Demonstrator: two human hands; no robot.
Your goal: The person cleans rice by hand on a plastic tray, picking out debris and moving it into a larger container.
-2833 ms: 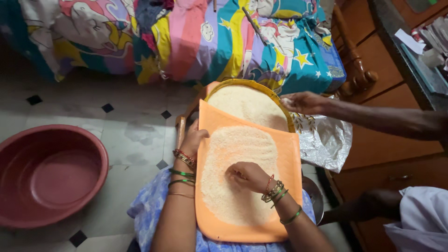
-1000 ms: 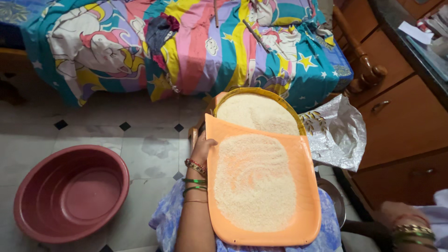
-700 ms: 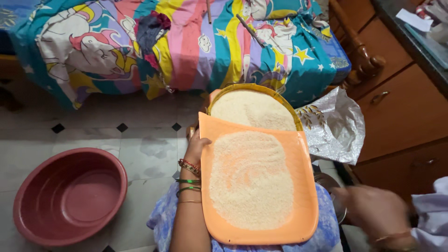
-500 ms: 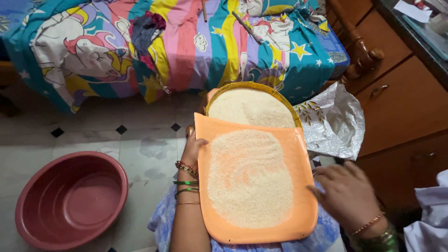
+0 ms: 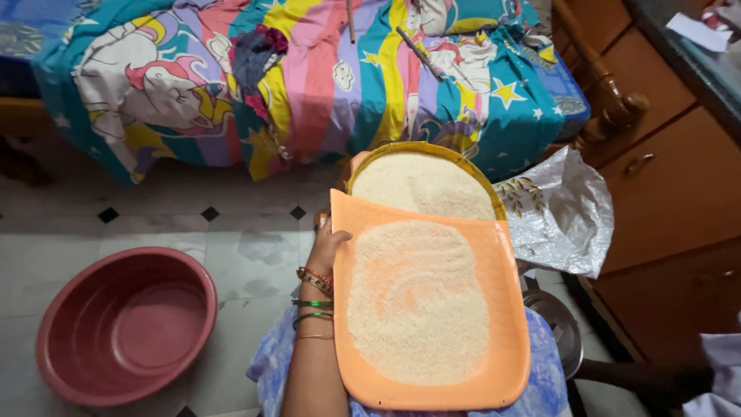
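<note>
An orange plastic tray (image 5: 505, 255) rests on my lap, covered by a thin, wide layer of white rice (image 5: 417, 301). My left hand (image 5: 328, 247), with red, gold and green bangles on the wrist, grips the tray's left rim near its far corner. My right hand is out of sight. Just beyond the tray stands a yellow-rimmed round basin (image 5: 432, 147) heaped with more rice; the tray's far edge overlaps it.
A maroon plastic tub (image 5: 123, 324) sits on the tiled floor at left. A silvery sack (image 5: 559, 216) and a steel vessel (image 5: 559, 328) lie to the right, before a wooden cabinet (image 5: 671, 193). A colourful bedspread (image 5: 309, 69) hangs behind. Another person's arm (image 5: 641, 378) shows bottom right.
My right hand, on the rice earlier and then at the tray's right edge, has dropped out of view. The left hand stays on the rim and the tray holds still.
</note>
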